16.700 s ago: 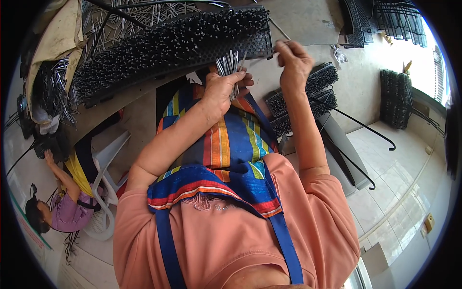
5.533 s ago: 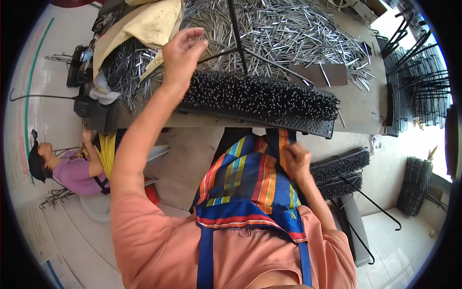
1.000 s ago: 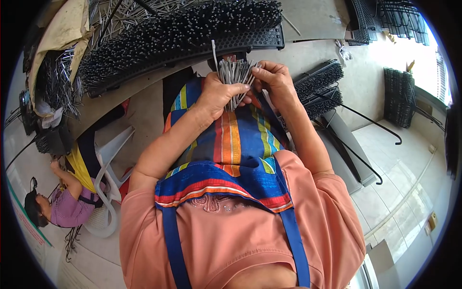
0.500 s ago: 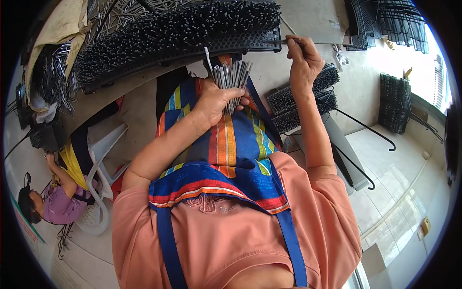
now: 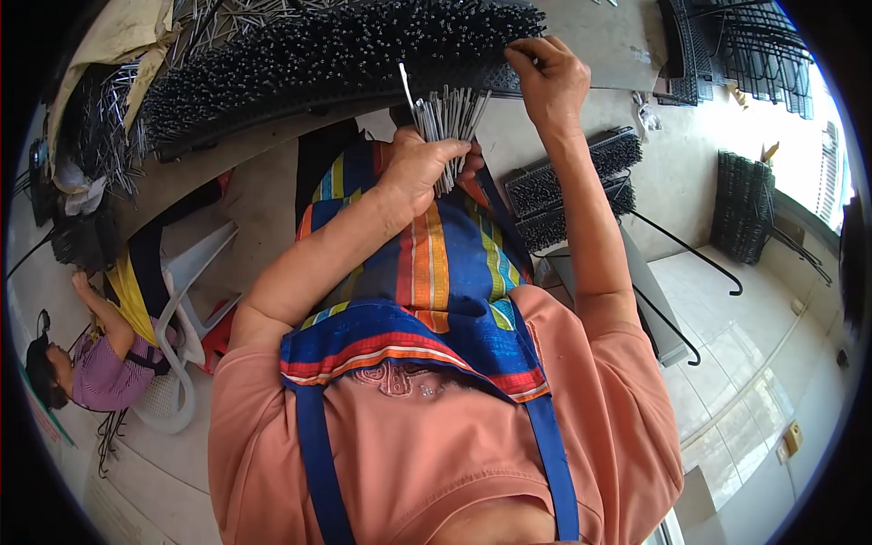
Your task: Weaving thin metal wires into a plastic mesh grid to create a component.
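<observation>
My left hand [image 5: 413, 168] is closed round an upright bundle of thin grey metal rods [image 5: 451, 123], held over my striped apron [image 5: 427, 263]. One paler rod [image 5: 405, 84] sticks up above the others on the left. In front of me stretches a long black perforated rack [image 5: 227, 133], packed with short upright dark rods [image 5: 345, 54]. At the rack's right end my right hand [image 5: 554, 86] has thumb and fingers pinched together, the fingertips against the rods there. Whatever lies in that pinch is hidden.
Loose rods [image 5: 259, 16] lie behind the rack; more fill a torn wrapping [image 5: 104, 59] at far left. Brush-like black panels [image 5: 572, 173] with hooked bars [image 5: 681, 241] stand right. Wire racks [image 5: 745, 200] lean farther right. Another person [image 5: 113, 363] sits left near a white chair [image 5: 186, 363].
My right hand has moved slightly left onto the rack's end; the thin rod seen in its pinch no longer shows. The left hand with the bundle has shifted slightly up and right.
</observation>
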Demonstrator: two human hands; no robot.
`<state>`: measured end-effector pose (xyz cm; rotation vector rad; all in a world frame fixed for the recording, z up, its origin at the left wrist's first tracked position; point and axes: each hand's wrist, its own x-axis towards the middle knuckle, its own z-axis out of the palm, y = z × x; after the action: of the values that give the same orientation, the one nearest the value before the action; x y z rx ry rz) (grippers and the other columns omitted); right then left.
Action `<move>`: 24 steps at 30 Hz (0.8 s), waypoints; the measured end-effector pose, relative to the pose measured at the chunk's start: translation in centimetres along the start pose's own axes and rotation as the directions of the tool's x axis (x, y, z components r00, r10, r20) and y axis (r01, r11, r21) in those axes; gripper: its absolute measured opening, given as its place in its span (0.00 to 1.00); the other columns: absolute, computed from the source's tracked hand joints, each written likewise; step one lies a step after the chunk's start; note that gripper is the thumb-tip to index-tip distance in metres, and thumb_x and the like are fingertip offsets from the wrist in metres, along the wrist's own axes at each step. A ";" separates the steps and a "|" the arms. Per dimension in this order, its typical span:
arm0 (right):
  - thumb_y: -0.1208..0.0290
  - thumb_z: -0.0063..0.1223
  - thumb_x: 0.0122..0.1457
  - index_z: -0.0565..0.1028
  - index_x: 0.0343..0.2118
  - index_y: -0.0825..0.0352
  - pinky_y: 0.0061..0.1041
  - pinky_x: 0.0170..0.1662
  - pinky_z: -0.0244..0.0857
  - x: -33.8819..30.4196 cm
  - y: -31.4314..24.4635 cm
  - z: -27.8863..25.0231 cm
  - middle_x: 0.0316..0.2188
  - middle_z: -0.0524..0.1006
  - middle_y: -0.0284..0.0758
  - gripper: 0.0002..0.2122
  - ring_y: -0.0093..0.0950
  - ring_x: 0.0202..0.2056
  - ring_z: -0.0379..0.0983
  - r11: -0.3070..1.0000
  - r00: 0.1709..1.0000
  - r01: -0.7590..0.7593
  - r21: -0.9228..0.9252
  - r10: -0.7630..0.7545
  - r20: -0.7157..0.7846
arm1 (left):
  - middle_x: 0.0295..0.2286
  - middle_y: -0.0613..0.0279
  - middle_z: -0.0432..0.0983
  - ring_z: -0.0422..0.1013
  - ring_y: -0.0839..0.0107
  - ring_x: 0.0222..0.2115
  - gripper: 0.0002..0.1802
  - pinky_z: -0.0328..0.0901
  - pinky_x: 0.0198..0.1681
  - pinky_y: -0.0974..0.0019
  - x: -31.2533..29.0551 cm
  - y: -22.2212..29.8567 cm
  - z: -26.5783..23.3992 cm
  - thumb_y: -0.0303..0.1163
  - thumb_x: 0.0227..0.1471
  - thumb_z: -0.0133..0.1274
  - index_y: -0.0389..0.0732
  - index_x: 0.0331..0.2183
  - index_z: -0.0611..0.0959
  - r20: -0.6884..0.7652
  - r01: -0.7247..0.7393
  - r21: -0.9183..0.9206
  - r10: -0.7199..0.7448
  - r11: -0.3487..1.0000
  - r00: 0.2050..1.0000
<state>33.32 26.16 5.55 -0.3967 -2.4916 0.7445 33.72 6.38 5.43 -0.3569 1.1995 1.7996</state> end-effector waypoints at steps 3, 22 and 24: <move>0.75 0.62 0.49 0.81 0.29 0.67 0.19 0.28 0.64 -0.1 -0.2 0.3 0.22 0.77 0.34 0.05 0.19 0.24 0.73 0.978 0.994 -0.053 0.202 0.071 -0.082 | 0.26 0.51 0.80 0.78 0.63 0.24 0.06 0.73 0.25 0.66 0.3 -0.3 -0.2 0.18 0.46 0.55 0.30 0.31 0.81 0.001 0.013 0.015 -0.013 1.000 1.000; 0.79 0.56 0.55 0.79 0.28 0.71 0.15 0.21 0.51 -3.8 1.2 -2.4 0.18 0.71 0.26 0.02 0.14 0.17 0.59 0.445 0.837 -0.415 0.794 0.528 0.142 | 0.28 0.54 0.80 0.77 0.65 0.23 0.09 0.73 0.24 0.68 1.1 -1.0 0.8 0.19 0.47 0.55 0.33 0.34 0.81 -0.114 0.037 -0.024 -0.040 0.999 0.993; 0.79 0.56 0.56 0.79 0.30 0.72 0.14 0.22 0.52 -2.6 1.8 -2.5 0.18 0.71 0.26 0.03 0.14 0.18 0.60 0.558 0.872 -0.318 0.766 0.489 0.005 | 0.27 0.54 0.80 0.78 0.65 0.24 0.06 0.73 0.24 0.67 1.0 -1.1 0.9 0.20 0.46 0.55 0.32 0.32 0.81 -0.127 0.014 -0.028 -0.018 1.000 0.992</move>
<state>37.07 27.65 5.29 -0.6955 -1.6637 1.7355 34.24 7.77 4.55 -0.5013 1.2575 1.8027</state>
